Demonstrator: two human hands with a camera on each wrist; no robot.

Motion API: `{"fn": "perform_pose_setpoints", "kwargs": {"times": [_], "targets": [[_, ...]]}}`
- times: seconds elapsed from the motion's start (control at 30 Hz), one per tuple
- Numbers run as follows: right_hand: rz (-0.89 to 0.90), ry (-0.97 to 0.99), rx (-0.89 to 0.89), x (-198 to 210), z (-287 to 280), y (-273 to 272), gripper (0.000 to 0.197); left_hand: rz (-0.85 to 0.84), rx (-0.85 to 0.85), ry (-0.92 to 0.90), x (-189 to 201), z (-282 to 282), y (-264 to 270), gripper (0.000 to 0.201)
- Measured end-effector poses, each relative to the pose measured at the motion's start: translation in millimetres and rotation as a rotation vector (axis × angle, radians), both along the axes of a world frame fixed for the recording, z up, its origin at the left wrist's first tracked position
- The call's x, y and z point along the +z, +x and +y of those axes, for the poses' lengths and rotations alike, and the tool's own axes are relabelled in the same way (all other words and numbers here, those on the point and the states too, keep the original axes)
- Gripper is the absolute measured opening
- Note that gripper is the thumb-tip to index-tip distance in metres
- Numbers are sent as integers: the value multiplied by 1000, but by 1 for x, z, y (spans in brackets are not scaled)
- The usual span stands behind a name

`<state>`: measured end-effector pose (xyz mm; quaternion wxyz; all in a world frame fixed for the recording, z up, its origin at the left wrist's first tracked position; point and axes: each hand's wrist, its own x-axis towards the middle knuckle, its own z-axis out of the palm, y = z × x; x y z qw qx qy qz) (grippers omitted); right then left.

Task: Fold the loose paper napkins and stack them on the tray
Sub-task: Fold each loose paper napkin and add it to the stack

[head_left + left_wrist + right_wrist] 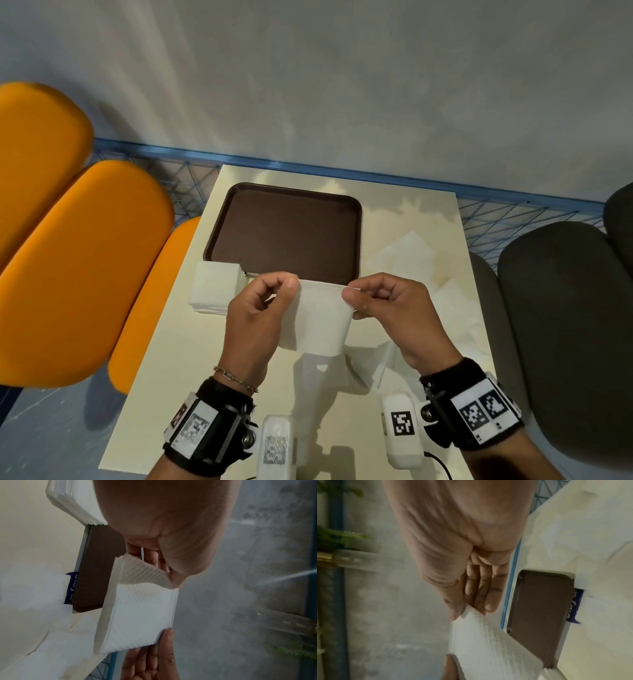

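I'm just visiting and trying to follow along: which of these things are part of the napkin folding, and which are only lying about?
Part of the job:
- napkin held up by the left hand and right hand, each pinching a top corner
- brown tray, nothing on it yet
- napkin stack beside the tray
- loose napkins on the table

Just lying about:
- orange seats
- grey seats

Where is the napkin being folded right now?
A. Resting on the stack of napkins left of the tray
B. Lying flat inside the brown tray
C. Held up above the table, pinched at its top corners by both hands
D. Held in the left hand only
C: the napkin hangs above the table, the left hand and right hand each pinching a top corner; the tray holds nothing.
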<state>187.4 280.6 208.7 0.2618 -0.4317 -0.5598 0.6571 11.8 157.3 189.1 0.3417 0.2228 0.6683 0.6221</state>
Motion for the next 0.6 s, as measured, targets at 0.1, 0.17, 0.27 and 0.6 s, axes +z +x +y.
{"fn": "perform_pose_setpoints", "kwargs": {"times": [0.1,0.17,0.27,0.6], "targets": [[12,-73,-19,-5,4,1,8,9,25,-6,-4,1,3,7],[20,-119,-24,-8,6,0,9,17,50,-28,-7,1,7,8],[28,-184,73,-12,7,-5,16,25,117,-60,-13,2,10,7],[-135,-230,236,-41,-9,-43,20,200,270,-153,-37,-15,-13,7]]}}
